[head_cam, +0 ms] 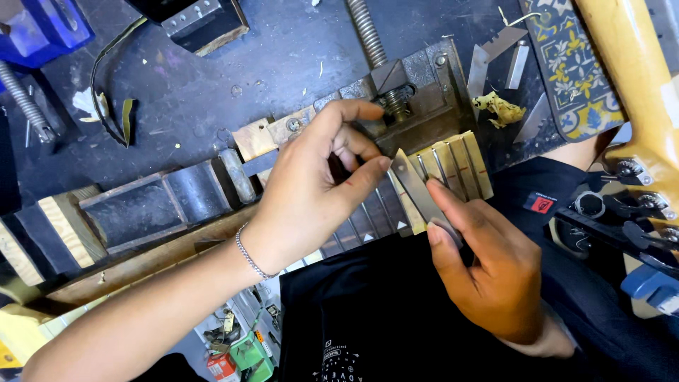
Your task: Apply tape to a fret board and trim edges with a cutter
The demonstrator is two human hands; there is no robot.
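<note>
Steel file [419,189] pinched at both ends by left hand [311,191] and right hand [488,272] over the vise-clamped fretboard [453,166].

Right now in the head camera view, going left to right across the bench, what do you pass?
Blue vise → curled dark strap → wooden block → left hand → flat metal file → right hand → patterned cloth → yellow guitar headstock.

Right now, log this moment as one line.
left hand: pinching metal strip | right hand: pressing strip's lower end | fretboard: clamped in vise
</note>
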